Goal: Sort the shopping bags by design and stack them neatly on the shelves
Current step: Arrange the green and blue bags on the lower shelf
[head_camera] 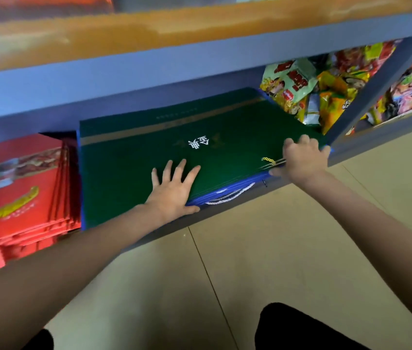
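Floor [288, 248]: beige tiles with dark joints, nearest the viewer; dark clothing shows at the bottom edge.
Left hand [172, 190]: flat on the top green bag near its front edge, fingers straight and spread, palm pressing down; the grip is wide and holds nothing.
Right hand [301, 157]: at the front right corner of the stack, fingers curled over the bags' edge; the grip is closed on the green bags, beside a gold cord handle [269, 160].
Green bags [162, 152]: flattened, stacked on the lower shelf, white characters and a gold band on the top face.
Blue bags [227, 189]: beneath the green ones, only their front edge showing, with a white cord handle [230, 194] hanging at the front.
Red bags [15, 188]: a separate flat pile on the same shelf, just beside the green stack on its left.
Shelf frame [149, 72]: grey-blue metal, one rail crossing above the stacks, an upright post to the right.
Snack packets [313, 89]: loose coloured pouches heaped at the back right of the shelf, behind the green stack.
Upper shelf [149, 29]: orange board, contents blurred.
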Available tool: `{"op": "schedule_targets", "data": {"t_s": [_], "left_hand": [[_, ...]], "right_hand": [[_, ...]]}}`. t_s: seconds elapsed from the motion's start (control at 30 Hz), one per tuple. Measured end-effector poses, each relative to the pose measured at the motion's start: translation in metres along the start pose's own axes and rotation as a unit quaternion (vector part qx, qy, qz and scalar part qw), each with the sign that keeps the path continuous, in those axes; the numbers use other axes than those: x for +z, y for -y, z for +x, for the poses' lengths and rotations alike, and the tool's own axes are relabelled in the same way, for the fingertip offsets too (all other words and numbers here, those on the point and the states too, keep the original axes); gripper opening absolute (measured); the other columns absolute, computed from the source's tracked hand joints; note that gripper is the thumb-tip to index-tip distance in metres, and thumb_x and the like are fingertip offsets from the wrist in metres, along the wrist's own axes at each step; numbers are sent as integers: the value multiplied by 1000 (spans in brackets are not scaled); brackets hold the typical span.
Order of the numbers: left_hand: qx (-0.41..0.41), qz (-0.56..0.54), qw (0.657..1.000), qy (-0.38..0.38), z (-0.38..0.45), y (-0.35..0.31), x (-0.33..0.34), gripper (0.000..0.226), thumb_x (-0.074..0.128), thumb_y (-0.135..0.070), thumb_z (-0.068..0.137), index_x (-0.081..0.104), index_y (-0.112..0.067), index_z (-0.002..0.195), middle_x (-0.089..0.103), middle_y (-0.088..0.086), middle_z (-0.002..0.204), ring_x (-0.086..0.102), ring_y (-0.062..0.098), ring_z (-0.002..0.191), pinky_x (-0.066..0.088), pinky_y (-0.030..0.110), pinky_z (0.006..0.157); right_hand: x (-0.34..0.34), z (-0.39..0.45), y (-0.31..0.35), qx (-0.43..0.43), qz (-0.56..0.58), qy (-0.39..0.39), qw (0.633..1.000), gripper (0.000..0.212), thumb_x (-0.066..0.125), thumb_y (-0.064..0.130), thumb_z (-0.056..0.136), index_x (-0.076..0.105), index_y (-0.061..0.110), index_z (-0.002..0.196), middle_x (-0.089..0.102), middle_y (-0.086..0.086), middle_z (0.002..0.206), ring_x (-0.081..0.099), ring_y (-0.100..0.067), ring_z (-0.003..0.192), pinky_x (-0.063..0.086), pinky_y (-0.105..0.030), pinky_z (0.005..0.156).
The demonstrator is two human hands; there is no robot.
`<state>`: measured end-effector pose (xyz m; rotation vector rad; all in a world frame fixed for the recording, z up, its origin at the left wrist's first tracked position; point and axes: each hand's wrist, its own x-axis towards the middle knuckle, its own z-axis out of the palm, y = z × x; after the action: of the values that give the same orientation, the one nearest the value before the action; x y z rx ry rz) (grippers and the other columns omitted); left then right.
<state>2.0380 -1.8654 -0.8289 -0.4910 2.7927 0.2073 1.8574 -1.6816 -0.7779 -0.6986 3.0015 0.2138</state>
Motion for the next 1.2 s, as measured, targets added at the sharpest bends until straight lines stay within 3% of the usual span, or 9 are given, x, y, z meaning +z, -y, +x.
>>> {"op": "schedule_targets", "data": {"t_s": [0.1, 0.2, 0.37, 0.53, 0.73, 0.93, 1.03, 1.2], "left_hand": [[9, 36, 999, -23, 6, -7, 6, 98, 52, -61, 84, -8, -21, 149, -8, 8, 157, -7, 34, 143, 0, 60, 111], [31, 66, 997, -16, 12, -15, 3, 100, 52, -60, 84, -11, -15, 149, -10, 9, 157, -9, 36, 143, -1, 61, 110], [53, 47, 997, 15, 17, -22, -8, 103, 61, -50, 84, -11, -14, 149, -14, 10, 156, -14, 38, 142, -4, 60, 111], [32, -3, 998, 49, 8, 5, -25, 107, 69, -50, 76, -7, -30, 149, -18, 7, 156, -20, 32, 141, -7, 59, 110], [46, 69, 996, 43, -3, 24, -25, 94, 55, -56, 84, -4, -25, 150, -5, 1, 157, -8, 28, 144, -4, 57, 112], [19, 86, 996, 15, -11, 14, -27, 84, 45, -61, 87, 6, -24, 150, 10, -3, 156, 11, 23, 142, 0, 56, 113], [25, 111, 994, -6, -10, 14, -35, 75, 38, -62, 89, 14, -24, 150, 19, -5, 155, 23, 21, 138, 3, 55, 114], [0, 109, 994, 6, -14, 7, -45, 66, 33, -57, 94, 17, -24, 149, 19, -4, 156, 22, 17, 141, 7, 55, 115]], "right_hand": [[-8, -2, 13, -144, -98, 25, 984, 84, 72, 55, 70, 34, 18, 135, 29, -14, 134, 29, -33, 124, 29, -47, 101], [-5, 9, 29, -260, -123, 134, 948, 102, 75, 47, 70, 12, 25, 148, 11, -11, 151, 16, -34, 136, 23, -50, 109], [-6, 38, 33, -273, -153, 155, 937, 110, 76, 46, 69, 3, 28, 149, 7, -12, 154, 13, -36, 139, 15, -54, 113], [-5, 42, 26, -285, -148, 127, 939, 107, 76, 47, 69, 7, 28, 149, 7, -10, 154, 9, -33, 140, 10, -58, 112], [-2, 26, 54, -422, -130, 66, 895, 104, 72, 52, 71, 9, 23, 149, 7, -9, 153, 4, -29, 141, 7, -56, 114], [-6, 30, 71, -491, -129, 74, 858, 98, 73, 44, 73, 14, 22, 148, 7, -7, 154, 1, -27, 142, 4, -54, 115], [-2, 32, 64, -487, -106, 60, 865, 97, 72, 46, 73, 14, 23, 148, 7, -5, 154, 1, -25, 142, 4, -53, 115], [3, 32, 62, -489, -61, 49, 869, 100, 71, 54, 72, 14, 23, 148, 6, -5, 154, -1, -25, 142, 2, -53, 115]]}}
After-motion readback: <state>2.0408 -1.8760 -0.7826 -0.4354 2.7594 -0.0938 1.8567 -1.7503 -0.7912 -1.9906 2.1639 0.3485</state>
